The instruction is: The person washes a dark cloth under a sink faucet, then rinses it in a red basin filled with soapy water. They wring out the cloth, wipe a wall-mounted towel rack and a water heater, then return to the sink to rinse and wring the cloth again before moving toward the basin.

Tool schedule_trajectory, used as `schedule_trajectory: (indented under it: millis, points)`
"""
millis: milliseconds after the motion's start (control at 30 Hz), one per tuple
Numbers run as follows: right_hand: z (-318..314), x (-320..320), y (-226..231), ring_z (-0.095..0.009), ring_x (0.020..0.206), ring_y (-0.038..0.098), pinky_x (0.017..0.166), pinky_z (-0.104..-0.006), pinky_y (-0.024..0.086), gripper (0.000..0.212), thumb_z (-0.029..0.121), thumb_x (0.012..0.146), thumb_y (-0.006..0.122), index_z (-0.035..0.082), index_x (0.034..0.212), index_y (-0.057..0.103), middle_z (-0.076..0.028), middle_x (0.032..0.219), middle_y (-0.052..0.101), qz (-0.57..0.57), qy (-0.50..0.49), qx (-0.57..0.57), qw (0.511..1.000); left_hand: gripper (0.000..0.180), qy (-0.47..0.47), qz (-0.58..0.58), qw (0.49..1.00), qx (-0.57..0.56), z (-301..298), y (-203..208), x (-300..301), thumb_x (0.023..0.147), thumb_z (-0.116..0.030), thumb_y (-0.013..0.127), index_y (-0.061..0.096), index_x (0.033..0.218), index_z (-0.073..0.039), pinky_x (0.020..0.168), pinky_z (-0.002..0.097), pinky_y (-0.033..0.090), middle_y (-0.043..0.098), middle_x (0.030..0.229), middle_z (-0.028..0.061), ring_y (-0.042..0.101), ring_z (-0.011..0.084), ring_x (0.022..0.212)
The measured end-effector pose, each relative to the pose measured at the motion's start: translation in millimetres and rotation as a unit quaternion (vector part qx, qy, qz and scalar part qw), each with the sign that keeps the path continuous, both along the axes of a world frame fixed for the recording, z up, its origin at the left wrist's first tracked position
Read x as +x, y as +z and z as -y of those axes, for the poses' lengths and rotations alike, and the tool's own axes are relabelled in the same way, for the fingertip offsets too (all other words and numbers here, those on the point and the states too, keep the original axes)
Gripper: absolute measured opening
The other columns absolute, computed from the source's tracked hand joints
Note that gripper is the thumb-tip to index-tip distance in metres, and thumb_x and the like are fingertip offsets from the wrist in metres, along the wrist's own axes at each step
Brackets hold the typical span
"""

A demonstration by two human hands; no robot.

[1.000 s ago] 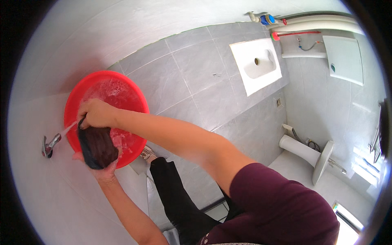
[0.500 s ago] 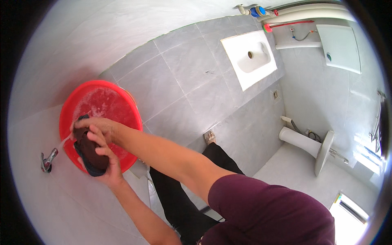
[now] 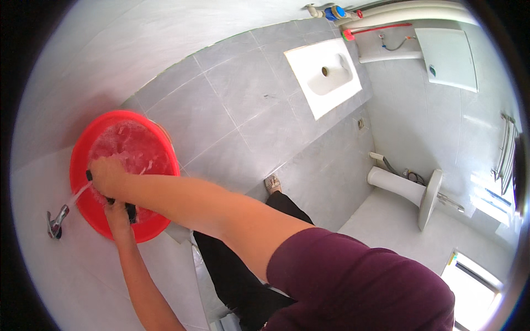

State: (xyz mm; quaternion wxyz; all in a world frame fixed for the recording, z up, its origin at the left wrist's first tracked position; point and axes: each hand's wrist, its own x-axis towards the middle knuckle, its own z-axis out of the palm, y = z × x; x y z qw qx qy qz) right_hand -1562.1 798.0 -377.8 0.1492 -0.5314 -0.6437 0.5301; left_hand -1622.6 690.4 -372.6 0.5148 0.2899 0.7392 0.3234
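A large red basin (image 3: 75, 160) holds foamy water, and both my hands are down inside its near-left part. My right hand (image 3: 107, 174) bends over a dark, shoe-like item (image 3: 131, 213) with its fingers curled downward. Below it, my left hand (image 3: 116, 212) grips the same item from underneath, its fingers mostly hidden. Only small dark bits of the item show around the hands. A metal tap (image 3: 56, 222) on the wall sends a stream of water (image 3: 81, 192) toward my right hand.
A white squat toilet (image 3: 326, 77) is set in the grey tiled floor (image 3: 226, 94). A white pedestal sink (image 3: 430, 199) stands to the right. My foot (image 3: 273, 183) is on the floor between them. Pipes with a blue valve (image 3: 334, 12) run along the far wall.
Both hands have lowered the dark item from above the rim into the basin. The right hand has turned over it, hiding most of it. The view has shifted slightly.
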Motion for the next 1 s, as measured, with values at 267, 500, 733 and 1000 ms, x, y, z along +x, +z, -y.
schedule_trajectory:
  millis: [267, 500, 733, 1000]
  points:
    - [-3, 65, 26, -0.025, 0.104, 0.056, 0.088, -0.0390, 0.048, 0.042, 0.035, 0.086, 0.068, -0.003, 0.103, 0.059, -0.015, 0.108, 0.057, -0.443, -0.062, -0.405, 0.798, 0.038, 0.232, 0.259, 0.936, -0.062, 15, 101, 51, 0.097, -0.044, 0.053, 0.053, 0.113, -0.010, 0.033, 0.0257, 0.031, 0.050, 0.067, 0.0042, 0.042, 0.0130, 0.041]
    - [33, 92, 85, -0.020, 0.077, 0.060, 0.066, -0.0382, 0.054, 0.044, 0.050, 0.093, 0.060, 0.008, 0.105, 0.064, -0.006, 0.096, 0.063, -0.689, -0.079, -0.523, 0.495, 0.071, 0.291, 0.767, 0.560, 0.119, 30, 127, 88, 0.098, -0.042, 0.052, 0.032, 0.135, 0.015, 0.032, 0.0233, 0.027, 0.045, 0.071, 0.0035, 0.042, 0.0102, 0.043]
    - [10, 72, 94, -0.021, 0.089, 0.064, 0.080, -0.0341, 0.056, 0.026, 0.026, 0.078, 0.073, 0.009, 0.097, 0.068, -0.005, 0.099, 0.066, -0.571, 0.016, -0.330, 0.751, 0.084, 0.218, 0.712, 0.649, 0.156, 23, 182, 104, 0.090, -0.046, 0.065, 0.028, 0.137, 0.014, 0.034, 0.0242, 0.031, 0.047, 0.077, 0.0050, 0.044, 0.0117, 0.048]
    - [-17, 91, 212, -0.025, 0.083, 0.068, 0.071, -0.0334, 0.053, 0.027, 0.013, 0.064, 0.071, 0.011, 0.091, 0.077, -0.006, 0.090, 0.074, -0.275, 0.173, -0.162, 0.932, 0.047, 0.179, 0.461, 0.869, 0.002, 21, 219, 68, 0.094, -0.049, 0.056, 0.050, 0.112, -0.006, 0.029, 0.0287, 0.034, 0.048, 0.065, 0.0044, 0.042, 0.0154, 0.040]
